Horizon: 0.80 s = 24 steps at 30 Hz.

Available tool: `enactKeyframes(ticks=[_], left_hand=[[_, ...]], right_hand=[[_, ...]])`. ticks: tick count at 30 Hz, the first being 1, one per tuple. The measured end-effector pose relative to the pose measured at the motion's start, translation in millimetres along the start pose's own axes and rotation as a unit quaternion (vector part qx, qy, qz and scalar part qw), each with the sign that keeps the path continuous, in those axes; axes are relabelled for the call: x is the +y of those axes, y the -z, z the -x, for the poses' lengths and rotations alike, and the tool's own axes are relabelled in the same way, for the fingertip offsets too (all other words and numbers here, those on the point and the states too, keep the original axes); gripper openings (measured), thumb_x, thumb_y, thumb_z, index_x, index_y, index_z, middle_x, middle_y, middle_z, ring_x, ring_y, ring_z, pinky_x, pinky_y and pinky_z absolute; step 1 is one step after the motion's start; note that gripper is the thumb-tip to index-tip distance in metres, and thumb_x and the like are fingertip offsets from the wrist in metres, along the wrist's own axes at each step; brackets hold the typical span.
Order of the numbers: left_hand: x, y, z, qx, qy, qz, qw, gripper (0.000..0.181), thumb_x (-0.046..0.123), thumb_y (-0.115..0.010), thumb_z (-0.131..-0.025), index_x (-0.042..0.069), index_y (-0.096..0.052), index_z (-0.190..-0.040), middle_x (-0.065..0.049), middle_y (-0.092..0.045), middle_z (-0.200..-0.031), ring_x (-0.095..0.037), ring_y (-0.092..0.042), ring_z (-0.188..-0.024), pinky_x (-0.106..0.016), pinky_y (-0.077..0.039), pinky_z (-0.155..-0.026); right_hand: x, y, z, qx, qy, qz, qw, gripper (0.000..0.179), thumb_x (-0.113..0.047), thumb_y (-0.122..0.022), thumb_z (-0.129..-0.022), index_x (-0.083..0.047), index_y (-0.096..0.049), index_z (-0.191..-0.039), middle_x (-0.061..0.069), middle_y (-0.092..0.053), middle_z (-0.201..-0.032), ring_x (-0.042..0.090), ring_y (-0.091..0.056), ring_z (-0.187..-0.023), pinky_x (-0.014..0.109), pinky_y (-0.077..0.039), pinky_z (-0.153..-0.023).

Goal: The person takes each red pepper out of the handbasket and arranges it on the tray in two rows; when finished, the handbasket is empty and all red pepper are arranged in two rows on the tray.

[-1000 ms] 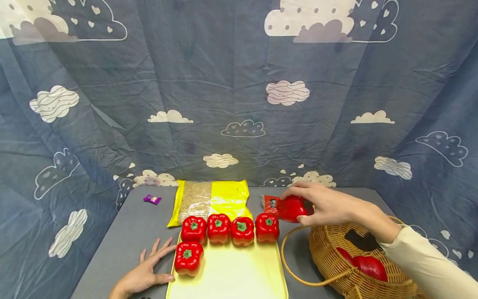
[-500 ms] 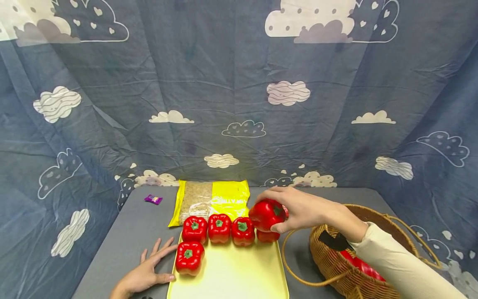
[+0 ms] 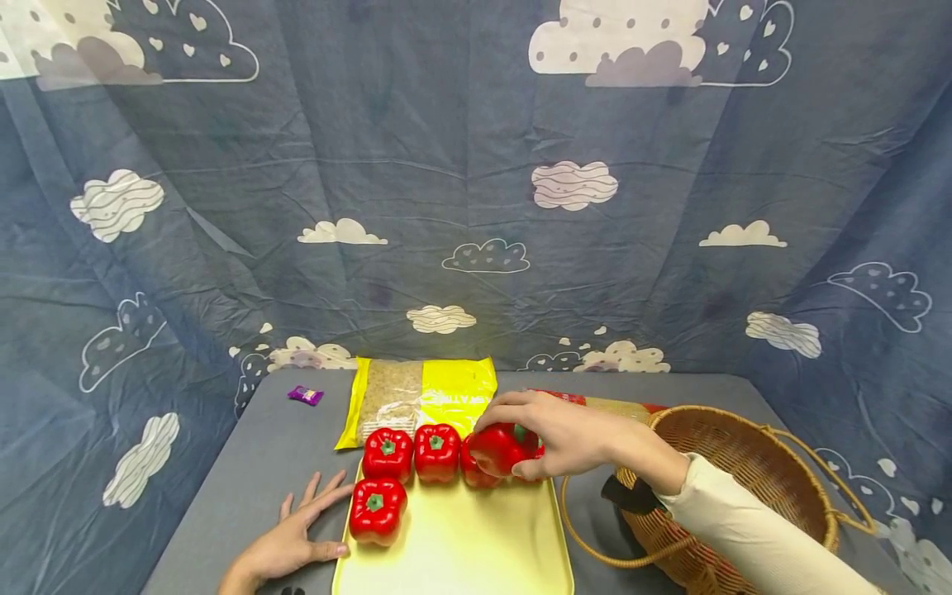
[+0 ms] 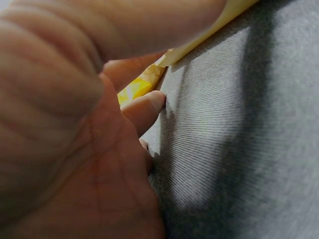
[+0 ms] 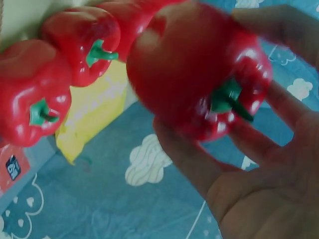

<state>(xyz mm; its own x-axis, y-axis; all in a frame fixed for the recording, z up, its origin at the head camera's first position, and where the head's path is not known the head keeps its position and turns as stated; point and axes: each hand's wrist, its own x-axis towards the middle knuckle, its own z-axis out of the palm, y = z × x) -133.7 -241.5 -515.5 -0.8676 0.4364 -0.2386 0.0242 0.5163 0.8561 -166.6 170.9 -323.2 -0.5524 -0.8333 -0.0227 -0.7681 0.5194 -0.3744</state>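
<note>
My right hand (image 3: pixel 573 434) grips a red bell pepper (image 3: pixel 492 453) with a green stem, held tilted above the back row of the pale yellow tray (image 3: pixel 476 545). In the right wrist view, fingers and thumb curl round this bell pepper (image 5: pixel 184 69). Beneath and behind it, the peppers at the row's right end are partly hidden. Other red bell peppers stand upright along the tray's back and left, among them one at the left edge (image 3: pixel 378 512). My left hand (image 3: pixel 283 541) lies with fingers spread at the tray's left side, its thumb touching the rim.
A wicker basket (image 3: pixel 732 438) with a looped handle stands right of the tray, partly covered by my right sleeve. Behind the tray lies a yellow bag (image 3: pixel 454 392). A red-ended packet (image 3: pixel 617 405) lies at back right, a small purple wrapper (image 3: pixel 306 396) at back left.
My right hand has carried the bell pepper leftward from over the packet to above the tray's back row. The left hand stays in place at the tray.
</note>
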Motion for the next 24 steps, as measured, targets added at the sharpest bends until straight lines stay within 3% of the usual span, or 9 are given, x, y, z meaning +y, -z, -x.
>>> enactKeyframes(ticks=[5,9,17,24], left_hand=[[4.6,-0.6,1.6,-0.003,0.003,-0.001,1.0000,0.083,0.027,-0.084,-0.080,0.008,-0.045,-0.150,-0.027,-0.013,-0.165,-0.055,0.021,-0.146,-0.077,0.025,-0.100],[4.8,-0.9,2.2,0.000,-0.004,-0.007,1.0000,0.082,0.026,-0.083,-0.080,0.007,-0.045,-0.150,-0.027,-0.013,-0.165,-0.056,0.021,-0.146,-0.077,0.025,-0.100],[5.0,-0.9,2.7,-0.001,-0.005,-0.003,1.0000,0.082,0.026,-0.083,-0.080,0.007,-0.044,-0.150,-0.027,-0.012,-0.165,-0.055,0.021,-0.146,-0.077,0.025,-0.100],[4.9,-0.2,2.3,-0.001,-0.013,-0.005,0.9999,0.081,0.025,-0.083,-0.081,0.008,-0.045,-0.150,-0.027,-0.012,-0.165,-0.055,0.022,-0.146,-0.077,0.025,-0.100]], right_hand=[[-6.2,-10.6,-7.4,-0.030,-0.024,-0.004,0.9993,0.062,-0.022,-0.073,-0.081,-0.029,-0.053,-0.139,-0.009,-0.053,-0.138,0.012,-0.051,-0.123,0.034,-0.047,-0.100],[-9.0,-17.3,-13.1,-0.038,-0.031,-0.011,0.9988,0.064,-0.023,-0.075,-0.078,-0.030,-0.052,-0.138,-0.005,-0.051,-0.138,0.012,-0.050,-0.120,0.030,-0.050,-0.096],[-15.3,-29.9,-24.0,-0.052,-0.002,-0.014,0.9985,0.065,-0.023,-0.073,-0.083,-0.034,-0.052,-0.143,-0.001,-0.047,-0.142,0.013,-0.048,-0.121,0.026,-0.048,-0.095],[-20.7,-40.5,-35.6,-0.056,0.011,-0.030,0.9979,0.069,-0.021,-0.076,-0.081,-0.024,-0.046,-0.143,0.000,-0.046,-0.139,0.010,-0.050,-0.116,0.023,-0.048,-0.094]])
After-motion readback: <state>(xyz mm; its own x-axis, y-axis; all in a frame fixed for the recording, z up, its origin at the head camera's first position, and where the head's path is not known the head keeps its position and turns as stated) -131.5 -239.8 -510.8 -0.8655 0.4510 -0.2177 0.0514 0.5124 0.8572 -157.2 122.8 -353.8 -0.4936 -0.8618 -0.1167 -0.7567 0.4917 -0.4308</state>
